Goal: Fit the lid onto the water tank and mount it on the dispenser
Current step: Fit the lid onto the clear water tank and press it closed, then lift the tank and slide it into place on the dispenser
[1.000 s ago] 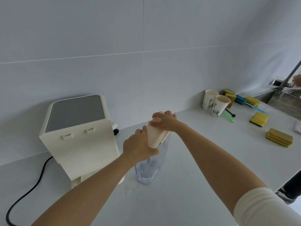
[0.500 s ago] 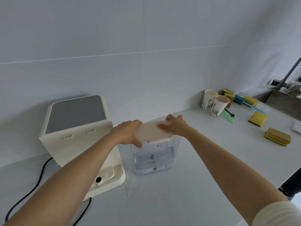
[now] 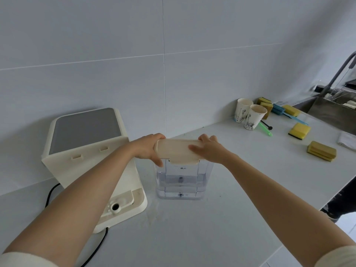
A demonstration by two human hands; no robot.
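A clear water tank [image 3: 182,182] with some water in it stands upright on the white counter, just right of the cream dispenser [image 3: 86,157]. A cream lid [image 3: 176,151] lies flat across the tank's top. My left hand [image 3: 148,149] grips the lid's left end and my right hand [image 3: 210,149] grips its right end. The dispenser's base [image 3: 123,204], with a round port, is bare beside the tank.
A black power cord [image 3: 96,249] runs from the dispenser toward the counter's front. Two paper cups [image 3: 250,115], several yellow sponges [image 3: 321,153], a green brush and a folded cloth lie at the right. A steel sink [image 3: 335,110] sits at the far right.
The lid has turned from tilted on edge to flat on the tank's top. The tank now shows its wide face, and both hands sit at the lid's ends.
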